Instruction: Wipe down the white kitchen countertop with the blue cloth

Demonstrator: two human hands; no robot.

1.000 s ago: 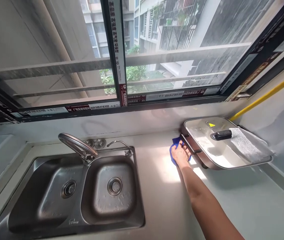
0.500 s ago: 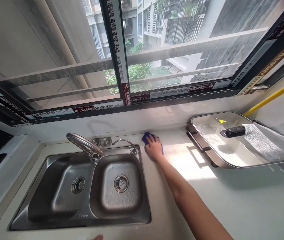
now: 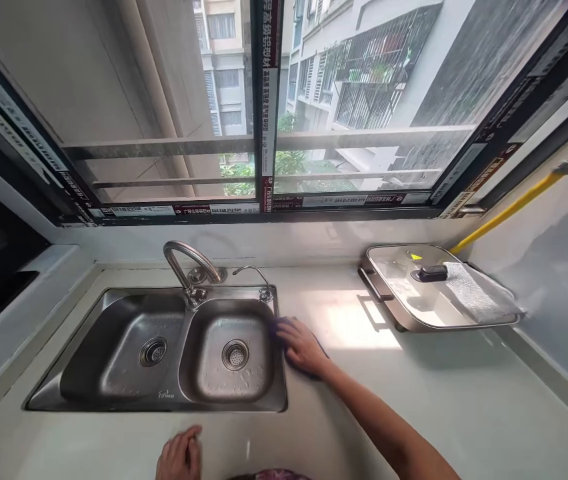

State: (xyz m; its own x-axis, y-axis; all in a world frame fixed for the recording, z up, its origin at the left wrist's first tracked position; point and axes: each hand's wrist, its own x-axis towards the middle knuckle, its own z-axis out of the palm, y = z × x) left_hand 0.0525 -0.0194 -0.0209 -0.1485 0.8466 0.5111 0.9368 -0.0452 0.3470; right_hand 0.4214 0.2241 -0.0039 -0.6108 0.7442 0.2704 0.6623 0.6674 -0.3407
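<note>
My right hand point(image 3: 303, 345) presses a dark blue cloth point(image 3: 320, 347) onto the white countertop point(image 3: 334, 407), just right of the sink. Its fingertips reach the rim of the right basin, and most of the cloth is hidden beneath the palm. Down at the counter's front edge, my left hand point(image 3: 180, 455) rests with loosely bent fingers and nothing visible in it. The stainless double sink point(image 3: 183, 383) lies between and beyond the hands, with water drops in the right basin.
A curved faucet point(image 3: 184, 267) and a thin small tap point(image 3: 259, 275) rise behind the sink. On the right stands a rectangular electric pan point(image 3: 384, 283) with a glass lid and bubble wrap point(image 3: 479, 293). A yellow pipe point(image 3: 509, 210) runs along the wall by the window.
My right hand has drawn the blue cloth from the back of the counter toward me, alongside the sink. My left hand has come further into view. The camera view has shifted.
</note>
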